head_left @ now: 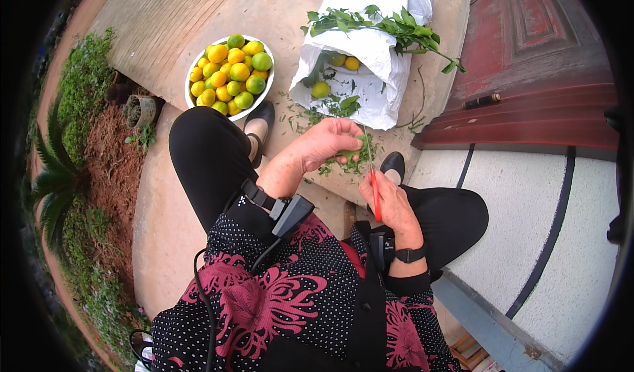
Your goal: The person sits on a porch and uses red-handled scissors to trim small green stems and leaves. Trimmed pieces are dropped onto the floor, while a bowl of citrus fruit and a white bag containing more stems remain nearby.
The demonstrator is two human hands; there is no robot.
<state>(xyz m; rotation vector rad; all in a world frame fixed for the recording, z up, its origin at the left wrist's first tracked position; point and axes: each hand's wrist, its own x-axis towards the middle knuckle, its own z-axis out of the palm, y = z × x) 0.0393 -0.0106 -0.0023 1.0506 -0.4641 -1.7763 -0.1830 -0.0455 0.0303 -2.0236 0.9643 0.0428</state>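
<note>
Left of the white plastic sack [389, 88], a round white bowl [263, 99] is heaped with yellow-and-green citrus fruits [228, 73]; fruit inside the sack is partly hidden. Below the sack, a half-covered green object [362, 150] is pinched by the left hand [323, 144]; red-handled scissors [376, 197] are gripped by the right hand [395, 203].

Bright, diffuse daylight. Shadows faint, soft; dimmer inside white sack [393, 81], upper centre. Centre crisp; greenery [82, 75] at left softer. Red door [522, 75], upper right, bowed by fisheye. Black vignette in corners.
</note>
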